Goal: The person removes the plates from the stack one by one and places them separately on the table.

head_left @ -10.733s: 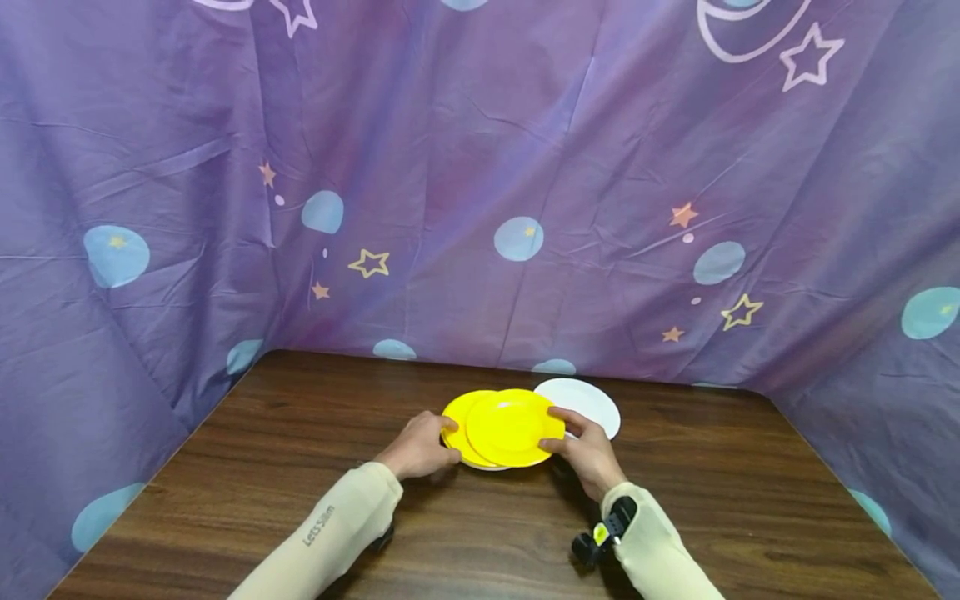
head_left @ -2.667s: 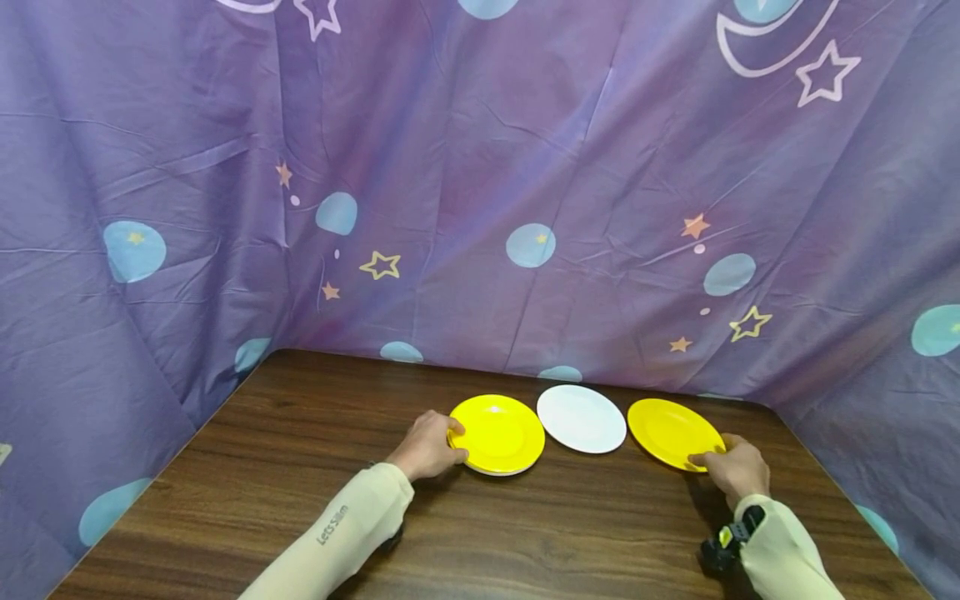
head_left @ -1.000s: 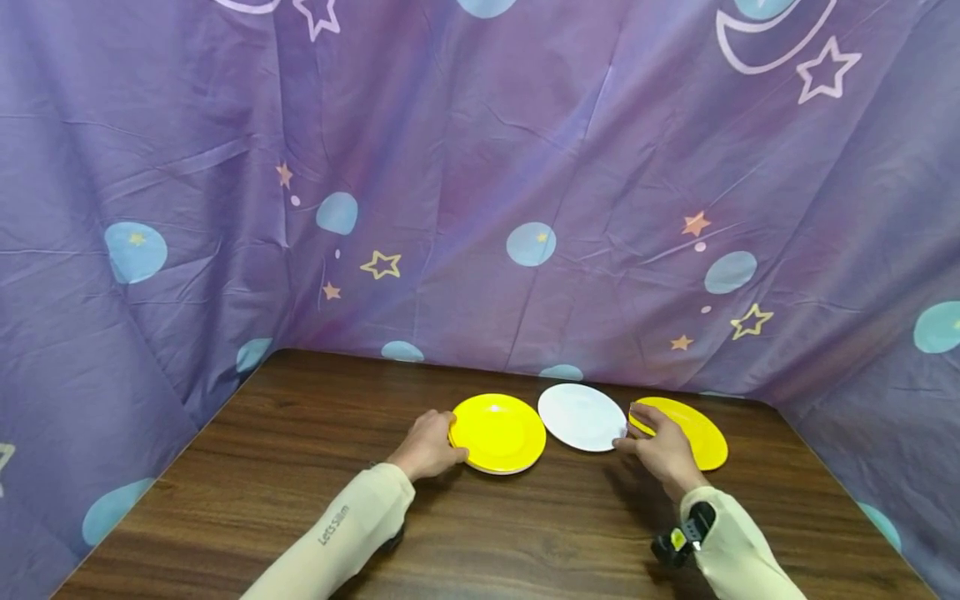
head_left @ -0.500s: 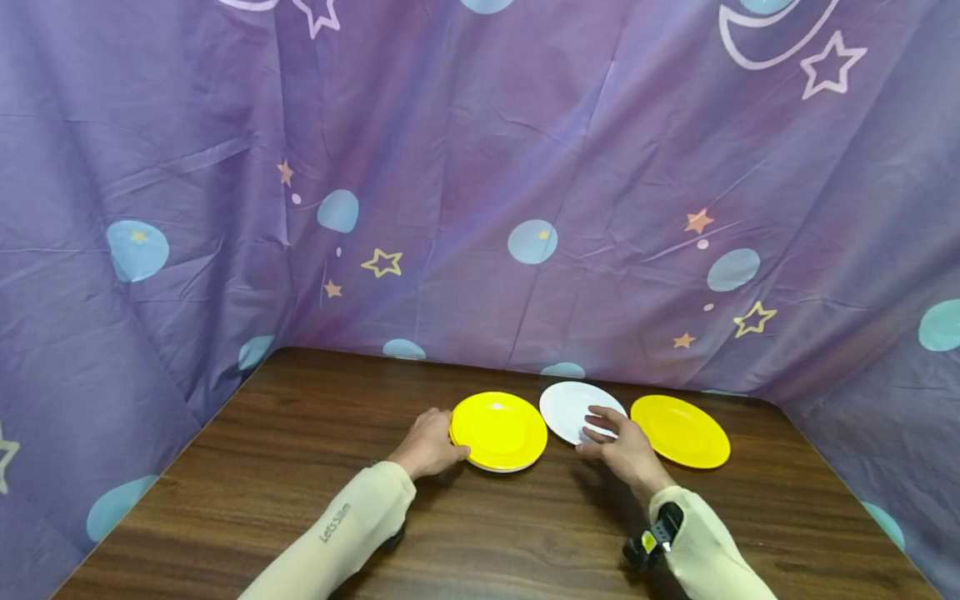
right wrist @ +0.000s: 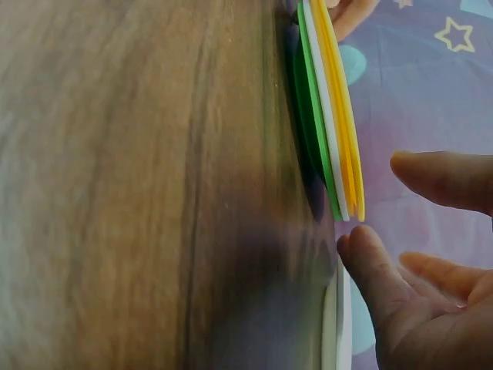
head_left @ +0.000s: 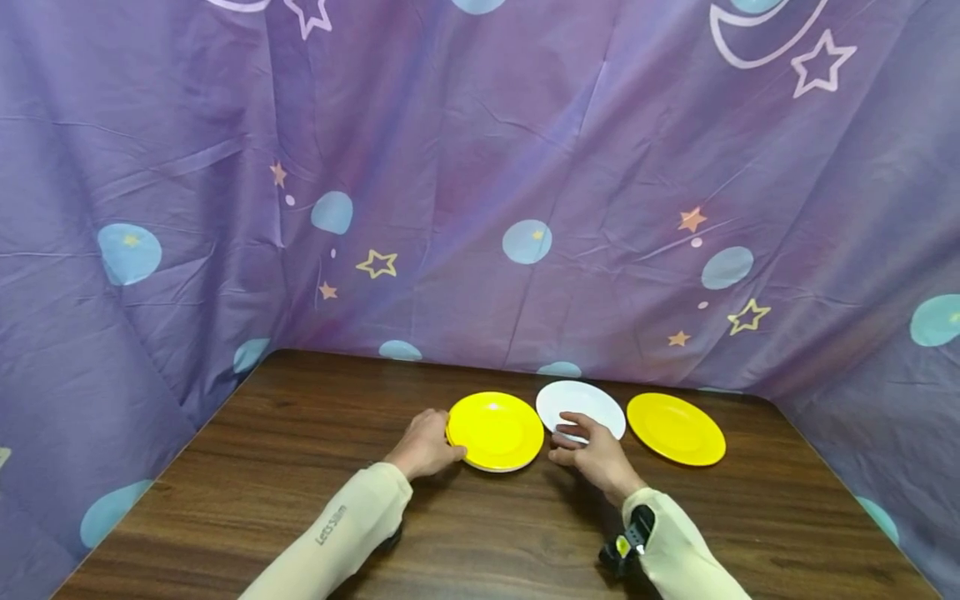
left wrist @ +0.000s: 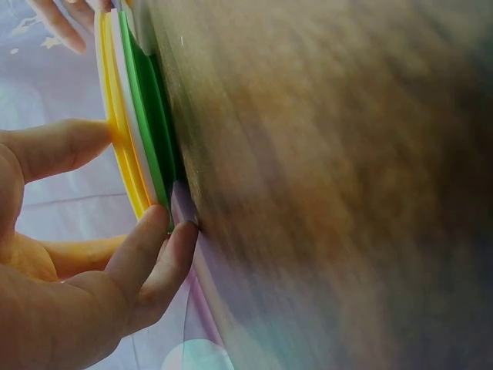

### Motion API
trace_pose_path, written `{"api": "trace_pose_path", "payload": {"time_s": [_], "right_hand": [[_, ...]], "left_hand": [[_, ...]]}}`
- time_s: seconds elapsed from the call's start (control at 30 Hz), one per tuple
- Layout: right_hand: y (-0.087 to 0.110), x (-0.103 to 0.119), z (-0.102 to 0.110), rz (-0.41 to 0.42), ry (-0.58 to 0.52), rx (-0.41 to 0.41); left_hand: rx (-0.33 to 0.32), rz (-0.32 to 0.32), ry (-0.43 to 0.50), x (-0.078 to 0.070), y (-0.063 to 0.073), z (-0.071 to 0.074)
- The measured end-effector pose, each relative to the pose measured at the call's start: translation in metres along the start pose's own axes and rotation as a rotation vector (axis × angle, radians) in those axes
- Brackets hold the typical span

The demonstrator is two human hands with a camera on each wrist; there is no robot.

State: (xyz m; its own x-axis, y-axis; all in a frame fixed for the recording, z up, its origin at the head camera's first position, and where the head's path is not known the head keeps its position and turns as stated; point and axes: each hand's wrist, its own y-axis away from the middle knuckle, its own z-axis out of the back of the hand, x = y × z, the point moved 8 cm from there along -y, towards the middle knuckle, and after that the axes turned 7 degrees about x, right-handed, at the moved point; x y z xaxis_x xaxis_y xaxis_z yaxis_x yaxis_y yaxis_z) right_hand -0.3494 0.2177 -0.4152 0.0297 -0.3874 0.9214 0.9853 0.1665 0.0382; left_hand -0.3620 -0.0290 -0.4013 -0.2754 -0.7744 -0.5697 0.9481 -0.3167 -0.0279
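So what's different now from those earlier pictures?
The right hand moved one yellow plate off the plate stack rightward, past the white plate, let it go, and came back left towards the plate stack. The left hand still holds the plate stack; the white plate stayed put.

On the table point(head_left: 480, 533), a plate stack point(head_left: 496, 431) lies left of two apparently single plates point(head_left: 677, 429).
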Motion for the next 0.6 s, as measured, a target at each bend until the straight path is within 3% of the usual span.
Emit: {"api": "trace_pose_path", "payload": {"time_s": [0.23,0.6], "right_hand": [[-0.0006,-0.0007,-0.0088,0.018,0.005,0.021],[-0.0008,-0.0014,-0.0061,0.003,0.123,-0.036]], "left_hand": [[0.012,0.023,0.013,-0.0001,0.0007,-0.0010],[0.042,0.031,0.035,-0.0004,0.0018,-0.0034]]}}
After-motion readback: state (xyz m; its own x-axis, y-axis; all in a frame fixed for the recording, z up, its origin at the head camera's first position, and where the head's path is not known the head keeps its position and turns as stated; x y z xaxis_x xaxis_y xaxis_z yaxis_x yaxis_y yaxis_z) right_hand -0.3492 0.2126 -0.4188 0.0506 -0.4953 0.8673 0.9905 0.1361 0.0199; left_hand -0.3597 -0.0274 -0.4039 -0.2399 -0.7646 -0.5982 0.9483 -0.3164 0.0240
